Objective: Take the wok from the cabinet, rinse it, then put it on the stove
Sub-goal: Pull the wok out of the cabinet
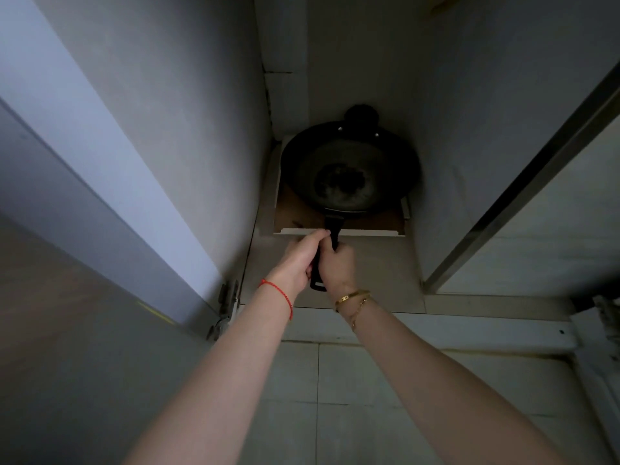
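Note:
A black wok (349, 169) lies deep inside the open low cabinet (375, 270), resting on a brown board with a white rim. Its long black handle (330, 229) points out toward me. My left hand (298, 260) and my right hand (337, 266) are both wrapped around that handle, side by side. A small black helper grip sits at the wok's far rim, against the back wall. The end loop of the handle shows below my hands.
The cabinet door (100, 196) stands swung open on the left, with its hinge (224, 307) at the front corner. The cabinet's right wall and a dark frame strip (523, 182) close in the right side. Pale floor tiles (335, 397) lie below my arms.

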`<move>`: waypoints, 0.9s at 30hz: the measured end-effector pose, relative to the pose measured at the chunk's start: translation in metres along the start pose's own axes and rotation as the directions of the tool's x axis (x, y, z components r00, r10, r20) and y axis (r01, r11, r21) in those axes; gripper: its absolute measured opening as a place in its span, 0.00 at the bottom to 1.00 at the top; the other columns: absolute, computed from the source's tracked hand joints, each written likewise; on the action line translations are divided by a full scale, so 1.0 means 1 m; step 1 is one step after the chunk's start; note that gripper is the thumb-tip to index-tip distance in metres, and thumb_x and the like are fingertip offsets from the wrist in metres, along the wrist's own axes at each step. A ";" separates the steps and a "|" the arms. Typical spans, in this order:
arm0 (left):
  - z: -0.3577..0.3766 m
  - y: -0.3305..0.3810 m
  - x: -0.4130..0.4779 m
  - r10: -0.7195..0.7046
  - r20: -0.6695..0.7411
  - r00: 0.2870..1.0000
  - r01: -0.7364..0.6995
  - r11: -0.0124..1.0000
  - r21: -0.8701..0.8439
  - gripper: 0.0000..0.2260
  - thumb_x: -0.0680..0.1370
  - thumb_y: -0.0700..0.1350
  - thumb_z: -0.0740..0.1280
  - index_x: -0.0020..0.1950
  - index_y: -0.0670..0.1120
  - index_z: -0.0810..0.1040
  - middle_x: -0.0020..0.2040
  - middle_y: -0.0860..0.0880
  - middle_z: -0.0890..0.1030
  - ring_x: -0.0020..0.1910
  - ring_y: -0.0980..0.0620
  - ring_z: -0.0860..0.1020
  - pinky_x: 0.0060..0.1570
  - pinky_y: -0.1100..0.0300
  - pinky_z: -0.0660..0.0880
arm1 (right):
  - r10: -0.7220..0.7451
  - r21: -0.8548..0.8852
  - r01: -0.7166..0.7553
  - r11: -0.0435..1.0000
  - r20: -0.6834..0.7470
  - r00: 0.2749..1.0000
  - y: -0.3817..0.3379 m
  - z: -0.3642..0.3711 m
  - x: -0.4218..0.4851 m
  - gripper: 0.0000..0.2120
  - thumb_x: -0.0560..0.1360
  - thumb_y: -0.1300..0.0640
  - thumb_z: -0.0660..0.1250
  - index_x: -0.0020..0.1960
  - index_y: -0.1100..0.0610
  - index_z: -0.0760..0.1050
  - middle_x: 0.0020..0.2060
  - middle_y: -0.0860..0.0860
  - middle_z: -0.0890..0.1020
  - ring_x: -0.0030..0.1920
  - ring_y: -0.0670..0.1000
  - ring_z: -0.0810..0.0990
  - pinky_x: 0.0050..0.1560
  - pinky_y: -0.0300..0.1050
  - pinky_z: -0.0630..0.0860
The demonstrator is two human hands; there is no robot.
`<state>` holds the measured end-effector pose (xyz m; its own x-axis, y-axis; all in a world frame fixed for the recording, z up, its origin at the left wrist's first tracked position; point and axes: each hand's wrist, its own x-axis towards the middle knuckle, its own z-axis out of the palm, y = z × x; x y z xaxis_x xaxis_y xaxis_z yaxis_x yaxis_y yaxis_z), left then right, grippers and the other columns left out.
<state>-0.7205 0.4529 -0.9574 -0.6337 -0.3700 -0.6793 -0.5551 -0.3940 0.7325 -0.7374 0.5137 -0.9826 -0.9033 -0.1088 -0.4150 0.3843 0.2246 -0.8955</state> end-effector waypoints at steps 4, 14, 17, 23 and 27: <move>0.005 -0.009 0.002 -0.003 0.007 1.000 0.004 0.998 -0.069 0.20 0.74 0.57 0.69 0.58 0.45 0.79 0.49 0.45 0.82 0.45 0.49 0.76 0.36 0.59 0.71 | -0.047 0.004 0.047 0.999 -0.010 0.999 0.006 -0.010 -0.003 0.17 0.83 0.51 0.59 0.43 0.62 0.77 0.35 0.54 0.80 0.39 0.54 0.80 0.40 0.44 0.75; 0.007 -0.036 -0.040 0.033 -0.019 0.999 -0.035 0.987 -0.158 0.12 0.80 0.49 0.64 0.58 0.45 0.81 0.37 0.47 0.80 0.25 0.56 0.71 0.25 0.63 0.64 | -0.066 0.020 0.066 0.998 -0.013 0.998 0.009 -0.036 -0.047 0.22 0.84 0.53 0.54 0.37 0.60 0.76 0.32 0.54 0.79 0.34 0.51 0.78 0.35 0.41 0.72; 0.004 -0.040 -0.071 0.040 -0.010 0.999 -0.041 0.979 -0.200 0.10 0.80 0.47 0.65 0.58 0.46 0.81 0.38 0.47 0.81 0.25 0.56 0.71 0.22 0.64 0.63 | -0.087 0.013 0.087 0.996 0.020 0.996 0.002 -0.048 -0.077 0.22 0.84 0.53 0.54 0.36 0.57 0.76 0.31 0.52 0.79 0.33 0.49 0.78 0.33 0.40 0.74; -0.005 -0.043 -0.148 0.010 -0.028 1.000 -0.016 0.973 -0.230 0.05 0.79 0.43 0.66 0.52 0.44 0.80 0.33 0.47 0.77 0.21 0.55 0.71 0.19 0.65 0.61 | -0.082 -0.063 0.085 0.994 0.041 0.996 -0.017 -0.070 -0.148 0.22 0.84 0.52 0.54 0.37 0.59 0.77 0.30 0.51 0.78 0.33 0.50 0.77 0.36 0.42 0.72; -0.012 -0.052 -0.211 -0.060 -0.061 0.996 0.046 0.977 -0.209 0.11 0.79 0.41 0.66 0.60 0.39 0.74 0.33 0.46 0.75 0.15 0.56 0.68 0.15 0.68 0.59 | -0.026 -0.117 0.032 0.993 0.055 0.998 -0.024 -0.089 -0.208 0.22 0.84 0.51 0.54 0.43 0.60 0.81 0.31 0.52 0.80 0.33 0.52 0.78 0.37 0.44 0.76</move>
<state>-0.5511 0.5415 -0.8528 -0.5647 -0.3965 -0.7238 -0.4592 -0.5778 0.6748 -0.5755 0.6168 -0.8599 -0.9010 -0.1678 -0.4002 0.3302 0.3332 -0.8831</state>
